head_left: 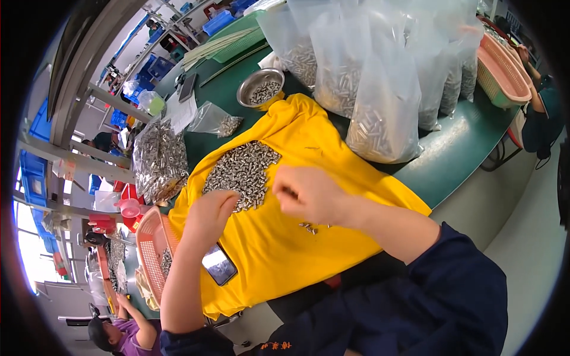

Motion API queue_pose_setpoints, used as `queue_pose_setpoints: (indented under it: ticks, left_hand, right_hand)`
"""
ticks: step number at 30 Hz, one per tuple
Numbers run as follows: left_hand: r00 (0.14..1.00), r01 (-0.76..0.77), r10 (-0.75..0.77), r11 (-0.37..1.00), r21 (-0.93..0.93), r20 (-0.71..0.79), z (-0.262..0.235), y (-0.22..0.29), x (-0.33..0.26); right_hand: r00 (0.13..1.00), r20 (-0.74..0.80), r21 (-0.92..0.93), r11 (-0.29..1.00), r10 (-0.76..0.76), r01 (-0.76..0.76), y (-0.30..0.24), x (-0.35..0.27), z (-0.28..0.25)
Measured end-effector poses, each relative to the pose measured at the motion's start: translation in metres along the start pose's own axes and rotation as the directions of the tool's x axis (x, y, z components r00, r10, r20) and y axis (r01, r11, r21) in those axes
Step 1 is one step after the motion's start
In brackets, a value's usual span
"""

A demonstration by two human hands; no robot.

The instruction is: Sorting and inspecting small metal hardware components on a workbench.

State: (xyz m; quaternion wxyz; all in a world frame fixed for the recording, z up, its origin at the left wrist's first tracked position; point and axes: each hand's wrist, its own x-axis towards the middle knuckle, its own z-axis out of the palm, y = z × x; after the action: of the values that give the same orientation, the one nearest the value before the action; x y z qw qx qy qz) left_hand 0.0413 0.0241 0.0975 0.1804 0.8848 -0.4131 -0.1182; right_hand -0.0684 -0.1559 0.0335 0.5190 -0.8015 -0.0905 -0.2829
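Left hand (209,215), right hand (310,191), one parts heap (243,169) — one yellow cloth (279,255) beneath

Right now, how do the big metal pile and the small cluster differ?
The big pile has many pieces crowded together; the small cluster has a few, loosely scattered. The big pile lies near the left hand, the small cluster beside the right forearm. Both are silvery metal pieces on the yellow cloth.

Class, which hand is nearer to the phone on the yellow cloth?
Left. The left hand is just beyond the phone; the right hand is farther off, beyond it to the right.
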Motion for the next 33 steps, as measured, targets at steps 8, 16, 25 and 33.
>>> queue_pose_setpoints:
  ticks: [8,16,25,33]
  left_hand:
    - [0.924,-0.168,0.192,0.981,0.099,-0.331,-0.003,0.001,0.156]
    - [0.909,-0.022,0.026,1.0,0.015,-0.415,-0.005,-0.022,0.119]
    - [0.954,-0.078,0.064,0.996,-0.036,-0.294,0.049,-0.035,0.008]
    - [0.935,0.011,0.014,0.998,0.067,-0.354,0.085,-0.027,-0.016]
  right_hand:
    - [0.977,0.083,-0.168,0.963,-0.198,0.209,0.002,-0.011,0.019]
    - [0.975,0.071,-0.137,0.967,-0.209,0.217,0.006,-0.013,0.021]
    - [0.997,-0.081,-0.054,0.998,0.016,-0.021,0.016,-0.002,0.009]
    - [0.986,-0.122,0.015,0.993,0.117,-0.116,0.023,-0.004,0.012]
